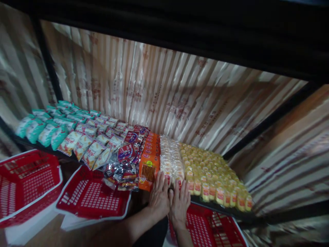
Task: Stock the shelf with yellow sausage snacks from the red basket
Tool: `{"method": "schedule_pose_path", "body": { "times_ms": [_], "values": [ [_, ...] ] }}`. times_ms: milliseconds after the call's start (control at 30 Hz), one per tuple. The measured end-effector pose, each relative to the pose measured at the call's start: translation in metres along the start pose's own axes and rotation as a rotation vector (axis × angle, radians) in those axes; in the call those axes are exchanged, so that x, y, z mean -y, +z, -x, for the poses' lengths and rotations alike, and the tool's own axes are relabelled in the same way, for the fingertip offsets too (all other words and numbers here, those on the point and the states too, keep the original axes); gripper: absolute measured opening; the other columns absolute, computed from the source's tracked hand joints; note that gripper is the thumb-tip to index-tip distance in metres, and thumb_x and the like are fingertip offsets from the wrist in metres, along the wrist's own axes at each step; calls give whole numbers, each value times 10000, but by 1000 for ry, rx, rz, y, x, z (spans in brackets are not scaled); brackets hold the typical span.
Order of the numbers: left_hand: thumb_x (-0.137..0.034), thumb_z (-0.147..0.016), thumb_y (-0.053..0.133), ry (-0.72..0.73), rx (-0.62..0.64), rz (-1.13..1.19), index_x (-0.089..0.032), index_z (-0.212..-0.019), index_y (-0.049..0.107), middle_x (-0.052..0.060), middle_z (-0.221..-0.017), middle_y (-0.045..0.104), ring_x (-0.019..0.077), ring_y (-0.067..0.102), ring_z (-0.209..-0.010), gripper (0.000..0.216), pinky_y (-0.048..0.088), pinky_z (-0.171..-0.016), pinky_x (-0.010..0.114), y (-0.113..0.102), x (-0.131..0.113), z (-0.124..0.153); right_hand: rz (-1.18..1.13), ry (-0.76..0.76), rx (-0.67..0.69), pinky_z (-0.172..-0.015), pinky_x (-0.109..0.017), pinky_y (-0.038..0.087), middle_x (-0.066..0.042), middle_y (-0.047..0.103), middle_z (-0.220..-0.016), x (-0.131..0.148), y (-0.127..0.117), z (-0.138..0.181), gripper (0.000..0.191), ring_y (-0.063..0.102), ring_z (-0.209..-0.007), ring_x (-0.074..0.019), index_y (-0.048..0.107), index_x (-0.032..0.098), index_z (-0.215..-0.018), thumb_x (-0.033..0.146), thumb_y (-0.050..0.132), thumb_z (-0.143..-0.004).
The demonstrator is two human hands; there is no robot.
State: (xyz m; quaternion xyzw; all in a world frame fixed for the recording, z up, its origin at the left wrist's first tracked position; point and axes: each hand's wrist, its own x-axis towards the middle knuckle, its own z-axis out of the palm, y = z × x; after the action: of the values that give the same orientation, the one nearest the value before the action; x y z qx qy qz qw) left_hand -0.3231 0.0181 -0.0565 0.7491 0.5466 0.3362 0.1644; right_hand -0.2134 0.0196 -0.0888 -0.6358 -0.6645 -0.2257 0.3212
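Both my hands rest at the front edge of a low shelf (218, 208) packed with rows of snack packets. My left hand (158, 197) lies flat with fingers stretched against the front of the clear-wrapped pale cakes (169, 159) and beside the orange packets (149, 161). My right hand (180, 202) sits right next to it, fingers extended up against the same pale cakes. Neither hand grips anything. To the right lie several small yellow packets (213, 171).
Silver and purple packets (128, 154), white-and-red packets (89, 144) and green packets (48, 125) fill the shelf leftward. Red plastic baskets stand below: one far left (25, 185), one in the middle (89, 197), one under my right hand (210, 230). Striped curtain behind.
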Motion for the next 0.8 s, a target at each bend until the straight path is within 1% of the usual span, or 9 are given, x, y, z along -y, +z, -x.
{"method": "schedule_pose_path", "body": {
  "times_ms": [67, 167, 233, 333, 500, 633, 733, 800],
  "values": [
    [-285, -892, 368, -8, 25, 19, -134, -1398, 310, 110, -1498, 175, 257, 94, -1389, 531, 228, -1122, 461, -14, 2, 8, -3, 3, -27, -1023, -540, 258, -174, 168, -1498, 13, -5, 1, 582, 136, -1381, -288, 192, 146, -1440, 438, 161, -938],
    [-252, -878, 376, 22, 48, 60, -113, -1387, 329, 108, -1505, 129, 256, 62, -1389, 530, 218, -1127, 454, -34, 8, 22, -4, 20, -42, -1015, -529, 281, -196, 216, -1477, 30, -14, 7, 584, 172, -1372, -288, 217, 131, -1431, 440, 166, -938],
    [-232, -858, 395, 23, 68, 83, -89, -1366, 366, 119, -1505, 102, 268, 49, -1387, 529, 215, -1127, 463, -45, 14, 35, -22, 34, -65, -1005, -523, 302, -212, 247, -1459, 41, -19, 15, 584, 196, -1363, -295, 255, 110, -1416, 438, 188, -937],
    [-192, -826, 405, 7, 83, 110, -74, -1327, 425, 122, -1503, 120, 276, 66, -1386, 515, 229, -1121, 477, -60, 24, 55, -58, 43, -82, -996, -514, 327, -224, 282, -1439, 55, -27, 30, 563, 224, -1353, -299, 322, 83, -1380, 415, 226, -937],
    [-125, -782, 388, -3, 124, 117, -74, -1278, 488, 106, -1497, 173, 262, 124, -1385, 509, 254, -1119, 466, -83, 36, 93, -126, 112, -26, -1004, -515, 333, -218, 347, -1405, 83, -44, 56, 575, 278, -1329, -293, 383, 72, -1341, 441, 227, -928],
    [-121, -778, 388, 7, 145, 127, -80, -1266, 503, 96, -1498, 175, 249, 127, -1386, 502, 246, -1129, 436, -104, 45, 124, -192, 198, -4, -1001, -495, 350, -218, 435, -1340, 111, -57, 74, 619, 352, -1286, -287, 479, 64, -1262, 498, 213, -910],
    [-118, -773, 392, 23, 174, 119, -66, -1267, 498, 115, -1497, 167, 247, 120, -1386, 508, 228, -1136, 416, -121, 57, 146, -231, 249, -1, -1002, -484, 355, -218, 497, -1279, 134, -65, 85, 654, 395, -1253, -285, 528, 52, -1206, 532, 211, -896],
    [-116, -766, 400, 22, 185, 104, -61, -1269, 496, 130, -1494, 172, 254, 125, -1383, 514, 217, -1138, 416, -133, 66, 157, -255, 273, 9, -1011, -479, 351, -215, 509, -1270, 150, -70, 90, 671, 408, -1245, -282, 538, 44, -1194, 542, 205, -892]
  ]
}}
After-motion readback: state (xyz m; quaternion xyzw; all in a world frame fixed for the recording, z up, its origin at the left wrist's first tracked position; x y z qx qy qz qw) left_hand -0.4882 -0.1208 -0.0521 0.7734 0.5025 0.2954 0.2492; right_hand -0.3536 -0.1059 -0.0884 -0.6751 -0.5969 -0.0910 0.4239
